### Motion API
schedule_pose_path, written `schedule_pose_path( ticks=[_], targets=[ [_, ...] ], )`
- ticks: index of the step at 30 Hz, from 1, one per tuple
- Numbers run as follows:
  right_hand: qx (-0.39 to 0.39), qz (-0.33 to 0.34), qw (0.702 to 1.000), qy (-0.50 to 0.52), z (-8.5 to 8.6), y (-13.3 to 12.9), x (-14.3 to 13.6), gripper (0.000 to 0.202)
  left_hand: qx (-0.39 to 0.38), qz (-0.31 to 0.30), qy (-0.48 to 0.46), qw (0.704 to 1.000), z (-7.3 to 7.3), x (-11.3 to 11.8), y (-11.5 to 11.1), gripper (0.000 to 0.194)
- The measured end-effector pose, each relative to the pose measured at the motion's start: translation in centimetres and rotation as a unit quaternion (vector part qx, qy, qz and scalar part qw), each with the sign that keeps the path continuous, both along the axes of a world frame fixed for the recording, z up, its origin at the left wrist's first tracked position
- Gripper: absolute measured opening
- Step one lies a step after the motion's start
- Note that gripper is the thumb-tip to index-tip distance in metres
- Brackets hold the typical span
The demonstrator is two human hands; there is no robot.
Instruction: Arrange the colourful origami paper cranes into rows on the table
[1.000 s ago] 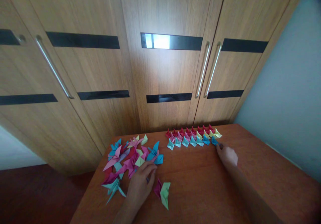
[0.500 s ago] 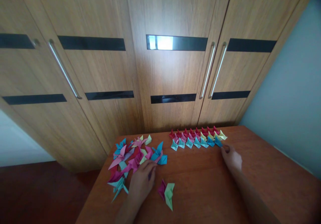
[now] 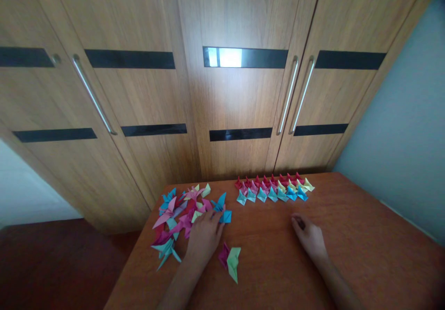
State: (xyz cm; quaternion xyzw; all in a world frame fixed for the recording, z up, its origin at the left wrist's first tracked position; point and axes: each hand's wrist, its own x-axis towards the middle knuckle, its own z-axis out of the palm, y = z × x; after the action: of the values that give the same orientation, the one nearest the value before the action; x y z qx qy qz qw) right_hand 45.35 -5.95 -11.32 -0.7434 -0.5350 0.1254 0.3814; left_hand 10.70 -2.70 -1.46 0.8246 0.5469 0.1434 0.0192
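My left hand is over the right side of a loose pile of folded paper cranes. Its fingers, slightly apart from the thumb, reach the base of a blue paper crane; the fingertips are partly hidden. My right hand rests low over the table with fingers curled in and nothing visible in them. Beyond it stand close rows of paper cranes: red at the back, pink and yellow in the middle, light blue and blue in front.
A magenta folded paper and a light green one lie between my hands on the brown table. A teal crane sits at the pile's near left edge. Behind the table rises a wooden wardrobe with metal handles.
My right hand has drawn back toward me and left, away from the blue crane at the front row's right end. My left hand has moved slightly forward and right toward the blue crane.
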Motion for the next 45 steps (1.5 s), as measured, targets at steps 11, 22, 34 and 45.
schedule_pose_path(
  ticks=[11,22,34,45],
  targets=[
    [0.006,0.021,1.0,-0.003,0.0,0.1,-0.1,0.031,-0.05,-0.017,0.063,0.997,-0.7,2.4,1.8,0.03],
    [-0.007,0.043,0.999,0.008,0.3,0.2,-0.4,0.027,-0.177,-0.004,-0.425,0.888,-0.7,0.0,0.8,0.039],
    [0.151,0.272,0.944,-0.113,5.8,-1.8,-13.7,0.026,-0.285,0.023,-0.561,0.777,-1.1,0.5,-0.3,0.046],
    [0.199,0.304,0.908,-0.209,7.6,-1.6,-16.4,0.014,-0.316,-0.06,-0.507,0.799,-1.5,0.7,-1.0,0.048]
  ],
)
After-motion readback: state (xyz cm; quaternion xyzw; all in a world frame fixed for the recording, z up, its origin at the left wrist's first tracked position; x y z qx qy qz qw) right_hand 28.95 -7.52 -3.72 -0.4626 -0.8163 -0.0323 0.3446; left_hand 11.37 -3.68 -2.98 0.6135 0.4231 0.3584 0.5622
